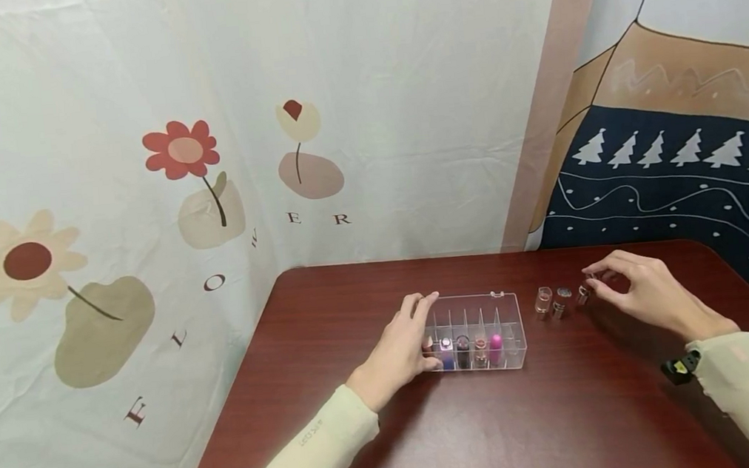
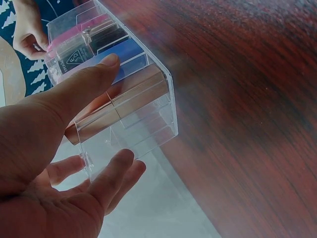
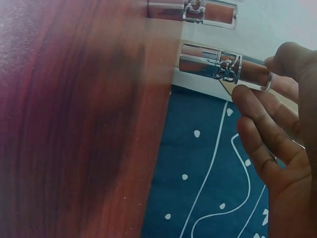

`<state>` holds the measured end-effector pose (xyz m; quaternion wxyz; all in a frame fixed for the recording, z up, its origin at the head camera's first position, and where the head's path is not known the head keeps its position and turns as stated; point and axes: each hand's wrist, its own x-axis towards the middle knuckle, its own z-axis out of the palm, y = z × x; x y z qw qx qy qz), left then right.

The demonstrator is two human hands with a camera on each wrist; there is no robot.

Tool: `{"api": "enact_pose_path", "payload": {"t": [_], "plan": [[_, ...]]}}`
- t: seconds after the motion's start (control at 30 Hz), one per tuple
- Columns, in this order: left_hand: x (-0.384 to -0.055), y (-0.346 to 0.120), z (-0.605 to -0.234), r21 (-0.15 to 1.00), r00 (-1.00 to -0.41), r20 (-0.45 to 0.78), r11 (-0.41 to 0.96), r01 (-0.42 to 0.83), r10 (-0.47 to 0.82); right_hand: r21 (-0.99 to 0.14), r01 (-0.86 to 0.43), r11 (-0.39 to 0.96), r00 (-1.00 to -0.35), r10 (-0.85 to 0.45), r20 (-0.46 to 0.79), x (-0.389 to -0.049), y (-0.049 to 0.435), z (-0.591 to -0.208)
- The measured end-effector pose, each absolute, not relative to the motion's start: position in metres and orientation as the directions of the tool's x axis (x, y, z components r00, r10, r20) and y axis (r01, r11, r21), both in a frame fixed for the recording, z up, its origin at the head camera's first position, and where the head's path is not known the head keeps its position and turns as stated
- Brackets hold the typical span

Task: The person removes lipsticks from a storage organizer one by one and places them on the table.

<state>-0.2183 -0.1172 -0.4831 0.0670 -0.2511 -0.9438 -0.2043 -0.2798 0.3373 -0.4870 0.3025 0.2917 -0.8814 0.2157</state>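
Note:
A clear plastic organizer box (image 1: 514, 315) with dividers stands on the table. My left hand (image 1: 399, 342) grips its left end, thumb on the near side and fingers on the far side. Its front row holds several cosmetic tubes: a bronze one (image 2: 143, 91), a blue one (image 2: 130, 48), a dark one (image 1: 463, 351), a clear-and-reddish one (image 1: 481, 351) and a pink one (image 1: 495, 348). To the right, my right hand (image 1: 647, 292) pinches the upper end of a small lipstick tube (image 3: 198, 60) with a silvery lower part, between thumb and fingers.
Two similar tubes, a left one (image 1: 543, 301) and a middle one (image 1: 561, 302), stand between the box and my right hand. The brown wooden table (image 1: 499, 431) meets a flower-printed curtain (image 1: 407, 149) behind and a dark tree-patterned cloth (image 1: 678, 192) at the right.

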Motion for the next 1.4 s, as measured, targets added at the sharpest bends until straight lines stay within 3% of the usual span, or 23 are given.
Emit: {"api": "enact_pose_path", "payload": {"t": [1.4], "plan": [[-0.216,-0.116,-0.482,0.335,-0.863,0.229,0.796,0.504,0.45,-0.219,-0.647,0.731,-0.687,-0.433,0.583,-0.276,0.334,-0.503]]}}
